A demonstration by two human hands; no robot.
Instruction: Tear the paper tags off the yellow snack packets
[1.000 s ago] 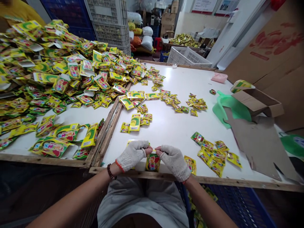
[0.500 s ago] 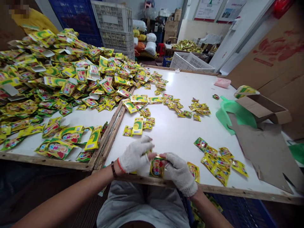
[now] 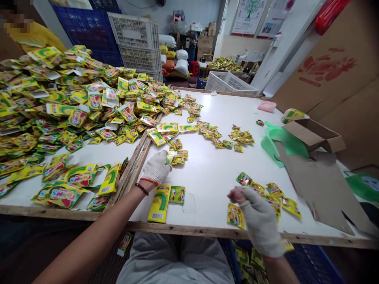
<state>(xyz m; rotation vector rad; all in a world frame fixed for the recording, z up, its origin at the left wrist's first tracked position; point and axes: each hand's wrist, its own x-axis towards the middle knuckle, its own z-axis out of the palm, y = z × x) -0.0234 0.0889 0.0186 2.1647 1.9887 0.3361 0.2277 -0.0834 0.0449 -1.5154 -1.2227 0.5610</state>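
My left hand [image 3: 156, 167], in a white fingerless glove, reaches forward and closes over a small yellow box [image 3: 169, 158], mostly hidden by the fingers. Several small sachets [image 3: 179, 159] lie just right of it. Nearer the table's front edge a flat yellow box with a green arc [image 3: 160, 204] rests beside green sachets [image 3: 177, 194]. Over on the right, my right hand [image 3: 259, 217] is gloved too and its fingers are curled; whatever they hold, if anything, is hidden. Below its fingertips lies a yellow sachet [image 3: 235, 216], with more sachets [image 3: 274, 199] behind the hand.
A heap of yellow boxes and sachets [image 3: 74, 102] covers the left table, past a wooden edge strip [image 3: 139, 156]. Loose sachets [image 3: 213, 134] dot the middle. Right stand a green scoop-like thing [image 3: 271, 146] and cardboard [image 3: 310, 185]. A blue crate [image 3: 310, 264] sits below the edge.
My hands have come apart: the left went forward to the small box, the right moved rightward. The packet they held together has left that spot. The view has shifted slightly.
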